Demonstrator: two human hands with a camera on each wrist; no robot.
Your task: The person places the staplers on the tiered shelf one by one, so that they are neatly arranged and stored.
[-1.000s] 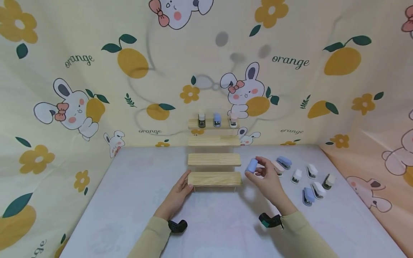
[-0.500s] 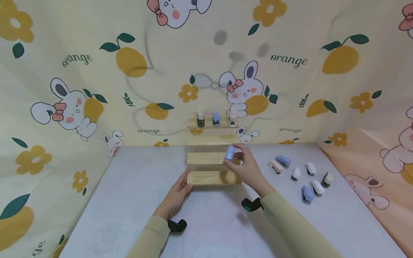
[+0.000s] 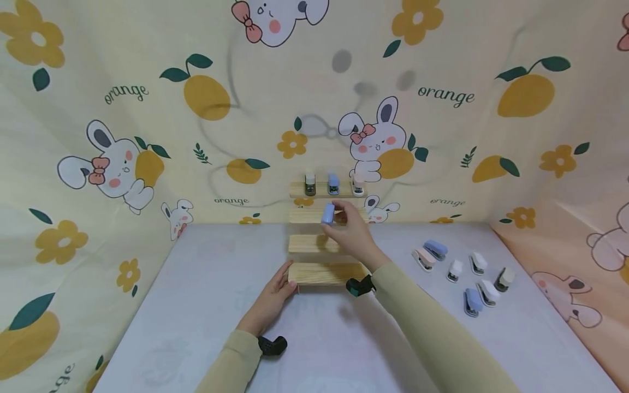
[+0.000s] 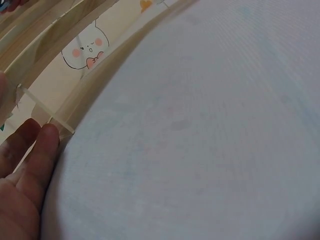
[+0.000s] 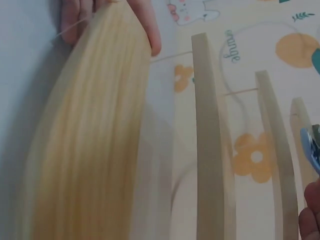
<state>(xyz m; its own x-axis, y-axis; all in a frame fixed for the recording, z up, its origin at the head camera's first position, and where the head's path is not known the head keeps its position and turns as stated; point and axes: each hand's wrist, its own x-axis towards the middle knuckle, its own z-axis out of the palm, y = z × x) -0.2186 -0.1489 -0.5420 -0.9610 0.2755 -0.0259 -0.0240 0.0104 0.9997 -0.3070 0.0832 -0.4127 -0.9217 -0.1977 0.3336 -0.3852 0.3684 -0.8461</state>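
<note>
A blue mini stapler is pinched between my right hand's thumb and fingers, in front of the second-highest board of a stepped wooden display rack. In the right wrist view only the edge of this stapler shows at the right side. My left hand holds the left end of the lowest board, thumb in front and fingers around the end. On the top board stand three mini staplers: a dark one with a white top, a blue one and a pale pink one.
To the right on the white tabletop lie several more mini staplers, among them a pink one, a blue one and a dark one with a pale top. A patterned cloth hangs right behind the rack.
My right hand has carried the blue mini stapler from beside the rack leftward and up, over to the second-highest board. The left hand stays at the lowest board's end.
</note>
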